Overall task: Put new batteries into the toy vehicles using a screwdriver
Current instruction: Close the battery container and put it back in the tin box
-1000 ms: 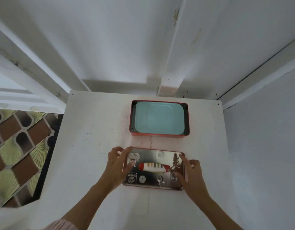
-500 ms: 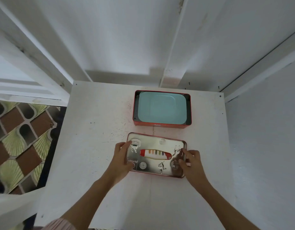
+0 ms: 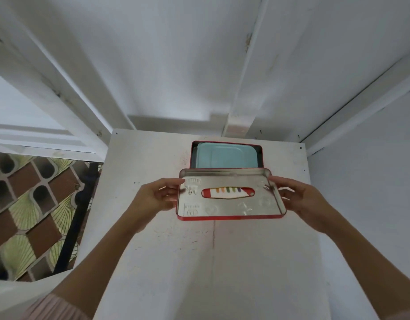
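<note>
A shallow metal tin lid [image 3: 229,205] with a red rim and a silver inside is lifted off the table, its inside facing me. An oval window in it shows coloured stripes. My left hand [image 3: 156,198] grips its left edge and my right hand [image 3: 298,199] grips its right edge. Behind it on the white table [image 3: 211,262] stands the open red tin box [image 3: 226,155] with a pale blue tray inside. No toy vehicle, battery or screwdriver is visible.
The table stands in a corner between white walls at the back and right. To the left, beyond the table edge, lies a patterned floor [image 3: 26,215] with a dark metal bar [image 3: 77,218] beside it.
Both hands have lifted the lid from the table and carried it up and away from me, so it partly overlaps the red box.
</note>
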{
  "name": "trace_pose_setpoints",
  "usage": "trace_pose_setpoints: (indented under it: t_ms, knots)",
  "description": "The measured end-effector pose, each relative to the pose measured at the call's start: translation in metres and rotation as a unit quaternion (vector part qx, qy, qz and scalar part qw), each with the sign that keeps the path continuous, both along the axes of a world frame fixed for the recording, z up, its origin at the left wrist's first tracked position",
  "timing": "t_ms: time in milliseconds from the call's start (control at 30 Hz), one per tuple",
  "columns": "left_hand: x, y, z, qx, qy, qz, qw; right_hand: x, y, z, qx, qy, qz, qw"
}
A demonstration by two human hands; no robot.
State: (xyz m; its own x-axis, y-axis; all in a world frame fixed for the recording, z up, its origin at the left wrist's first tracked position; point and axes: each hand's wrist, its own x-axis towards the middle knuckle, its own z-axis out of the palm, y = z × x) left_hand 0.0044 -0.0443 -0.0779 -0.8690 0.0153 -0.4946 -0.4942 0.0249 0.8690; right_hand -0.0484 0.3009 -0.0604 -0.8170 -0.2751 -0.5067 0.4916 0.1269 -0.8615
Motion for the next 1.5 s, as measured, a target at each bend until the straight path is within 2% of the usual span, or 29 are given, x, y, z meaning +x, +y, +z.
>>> trace_pose_setpoints:
  t_ms: [100, 267, 367, 533, 667, 833, 1000, 1167, 1267, 1500]
  knots:
    - [-0.006, 0.003, 0.008, 0.005, 0.025, 0.02, 0.999, 0.001, -0.001, 0.01, -0.047, 0.015, -0.023, 0.999]
    - [-0.009, 0.014, 0.013, -0.003, 0.061, 0.077, 0.995, 0.003, -0.008, 0.015, -0.067, 0.03, -0.101, 0.992]
    - [-0.01, 0.024, 0.01, -0.015, 0.068, 0.118, 0.991, 0.006, -0.017, 0.011, -0.003, 0.05, -0.133, 0.99]
    - [-0.013, 0.04, 0.003, -0.102, 0.073, 0.163, 0.979, 0.002, -0.03, 0.004, 0.103, 0.08, -0.184, 0.974]
    - [-0.019, 0.043, -0.007, -0.201, 0.063, 0.135, 0.968, -0.001, -0.034, -0.006, 0.142, 0.103, -0.153, 0.973]
    - [-0.029, 0.052, -0.015, -0.201, 0.036, 0.137, 0.969, -0.004, -0.036, -0.029, 0.234, 0.106, -0.12, 0.959]
    - [-0.038, 0.06, -0.027, -0.181, 0.012, 0.143, 0.973, -0.011, -0.038, -0.051, 0.285, 0.095, -0.127, 0.945]
    - [-0.041, 0.063, -0.048, -0.255, 0.011, 0.071, 0.964, -0.022, -0.04, -0.066, 0.295, 0.061, -0.165, 0.939]
    - [-0.047, 0.065, -0.056, -0.272, 0.004, 0.079, 0.959, -0.029, -0.044, -0.073, 0.294, 0.038, -0.183, 0.937]
    - [-0.061, 0.066, -0.064, -0.299, 0.001, 0.104, 0.949, -0.04, -0.049, -0.084, 0.319, 0.038, -0.148, 0.935]
